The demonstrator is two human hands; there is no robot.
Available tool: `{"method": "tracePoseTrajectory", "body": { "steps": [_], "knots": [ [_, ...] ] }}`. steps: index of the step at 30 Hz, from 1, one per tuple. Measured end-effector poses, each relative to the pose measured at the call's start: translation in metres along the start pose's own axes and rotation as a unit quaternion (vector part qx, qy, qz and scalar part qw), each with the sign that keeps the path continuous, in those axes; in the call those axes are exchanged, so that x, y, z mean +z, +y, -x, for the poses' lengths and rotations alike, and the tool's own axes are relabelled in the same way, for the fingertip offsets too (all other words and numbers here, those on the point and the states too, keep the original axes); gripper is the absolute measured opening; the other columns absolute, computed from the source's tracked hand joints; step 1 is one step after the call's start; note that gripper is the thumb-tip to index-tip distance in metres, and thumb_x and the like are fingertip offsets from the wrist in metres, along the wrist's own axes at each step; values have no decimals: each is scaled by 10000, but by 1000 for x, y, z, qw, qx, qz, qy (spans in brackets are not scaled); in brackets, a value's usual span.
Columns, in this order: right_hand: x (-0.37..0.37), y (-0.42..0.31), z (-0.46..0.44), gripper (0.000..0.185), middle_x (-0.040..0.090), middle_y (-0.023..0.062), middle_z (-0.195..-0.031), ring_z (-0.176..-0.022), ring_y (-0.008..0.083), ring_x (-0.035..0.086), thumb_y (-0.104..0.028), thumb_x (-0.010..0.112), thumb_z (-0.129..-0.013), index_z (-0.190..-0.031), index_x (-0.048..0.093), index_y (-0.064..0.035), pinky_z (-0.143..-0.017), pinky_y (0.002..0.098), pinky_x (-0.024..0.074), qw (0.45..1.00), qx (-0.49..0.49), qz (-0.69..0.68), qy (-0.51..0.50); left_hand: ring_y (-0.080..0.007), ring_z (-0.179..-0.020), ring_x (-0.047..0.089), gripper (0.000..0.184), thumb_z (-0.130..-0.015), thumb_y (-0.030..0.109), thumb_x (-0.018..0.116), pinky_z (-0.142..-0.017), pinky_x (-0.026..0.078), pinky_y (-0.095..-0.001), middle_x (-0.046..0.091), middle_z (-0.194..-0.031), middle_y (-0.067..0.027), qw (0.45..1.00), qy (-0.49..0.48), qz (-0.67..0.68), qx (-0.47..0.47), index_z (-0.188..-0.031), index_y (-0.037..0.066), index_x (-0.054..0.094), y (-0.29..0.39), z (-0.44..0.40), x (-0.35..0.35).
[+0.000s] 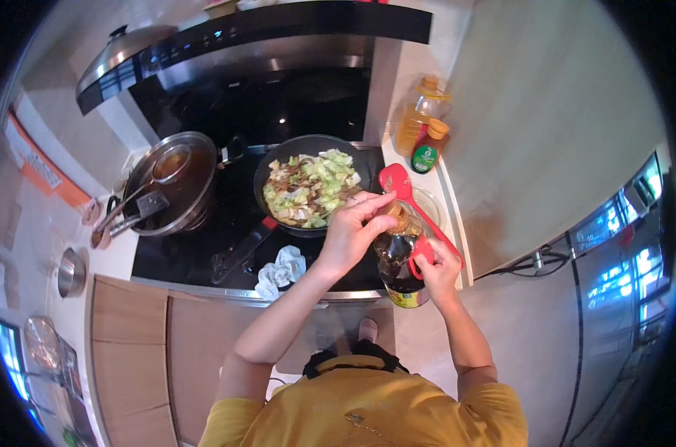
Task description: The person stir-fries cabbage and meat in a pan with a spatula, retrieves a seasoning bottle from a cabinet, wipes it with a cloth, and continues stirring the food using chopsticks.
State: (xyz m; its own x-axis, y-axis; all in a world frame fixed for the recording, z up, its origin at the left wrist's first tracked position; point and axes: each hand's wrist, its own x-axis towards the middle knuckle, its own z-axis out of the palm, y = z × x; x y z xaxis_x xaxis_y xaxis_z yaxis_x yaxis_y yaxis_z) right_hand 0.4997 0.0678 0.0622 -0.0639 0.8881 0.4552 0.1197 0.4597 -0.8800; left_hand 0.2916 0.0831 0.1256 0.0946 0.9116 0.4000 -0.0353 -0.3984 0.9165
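Yellow shirt [367, 410] nearest — hands [351, 235] grip dark bottle [395, 252], label [407, 300] illegible.

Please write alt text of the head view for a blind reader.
A person's left hand is on the brown cap of a large bottle of dark liquid, while the right hand holds its red handle. Nearby, chopped pale green leaves lie in a round black frying pan.

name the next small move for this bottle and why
Probably turn the brown cap: the left hand has thumb and fingers at it, while the right hand holds the dark sauce bottle by its red handle. Whether the cap is already loose, I can't tell.
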Motion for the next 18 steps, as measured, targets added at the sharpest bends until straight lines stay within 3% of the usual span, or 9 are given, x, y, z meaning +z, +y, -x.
{"method": "tracePoseTrajectory", "body": {
  "steps": [1,3,7,11,13,14,15,17,18],
  "knots": [
    [-5,-1,3,336,645,95,-989,-864,132,624,70,700,-753,-1078,611,58,-756,263,517,999,-19,32,-12,-132,-902,583,332,-792,-11,665,-807,471,-244,608,-996,-62,993,-28,-115,20,-1122,20,651,26,-4,-1],
    [-13,-2,6,360,644,101,-988,-864,134,625,76,708,-743,-1088,607,58,-762,266,518,999,-29,31,6,-162,-881,602,306,-765,-11,675,-806,478,-259,624,-968,-90,973,-84,-182,112,-1067,40,683,38,-16,1],
    [-24,-6,3,354,645,103,-979,-858,138,626,73,721,-733,-1069,610,56,-758,269,518,998,-41,-1,41,-198,-932,612,299,-753,-5,682,-824,486,-282,648,-996,-104,956,-142,-216,138,-1047,45,692,53,-37,9],
    [-37,-14,-7,325,643,99,-966,-855,143,627,66,719,-741,-1047,610,63,-753,269,520,997,-57,-18,39,-251,-1089,578,240,-804,35,638,-968,425,-362,649,-1100,-118,950,-237,-123,160,-1039,33,687,52,-57,10],
    [-39,-17,-10,320,643,96,-962,-856,142,626,62,718,-744,-1046,610,67,-753,268,518,997,-49,-49,42,-250,-1177,521,267,-830,90,618,-1029,365,-386,609,-1183,-131,945,-301,6,129,-1086,26,657,52,-63,13],
    [-40,-19,-11,315,643,93,-958,-857,141,625,57,716,-748,-1044,609,70,-753,266,517,995,-38,-78,39,-248,-1244,460,311,-836,135,619,-1060,327,-403,505,-1324,-150,940,-318,104,60,-1128,27,623,48,-60,16],
    [-41,-20,-12,315,643,93,-958,-857,141,625,57,716,-748,-1044,609,70,-753,266,517,995,-42,-80,40,-228,-1258,430,332,-858,90,610,-1048,343,-362,472,-1327,-131,934,-303,184,39,-1184,31,586,57,-53,27],
    [-40,-23,-15,316,643,89,-961,-859,134,621,54,711,-754,-1052,608,74,-758,261,513,997,-22,-68,43,-234,-1195,487,275,-792,110,681,-1052,352,-394,511,-1216,-113,968,-180,139,109,-1050,27,632,48,-49,45],
    [-38,-23,-16,316,643,89,-961,-859,134,621,54,711,-754,-1052,608,74,-758,261,513,996,-24,-70,43,-223,-1122,531,228,-768,27,681,-999,415,-373,524,-1117,-104,973,-137,140,121,-990,10,632,44,-50,48]
  ]
}}
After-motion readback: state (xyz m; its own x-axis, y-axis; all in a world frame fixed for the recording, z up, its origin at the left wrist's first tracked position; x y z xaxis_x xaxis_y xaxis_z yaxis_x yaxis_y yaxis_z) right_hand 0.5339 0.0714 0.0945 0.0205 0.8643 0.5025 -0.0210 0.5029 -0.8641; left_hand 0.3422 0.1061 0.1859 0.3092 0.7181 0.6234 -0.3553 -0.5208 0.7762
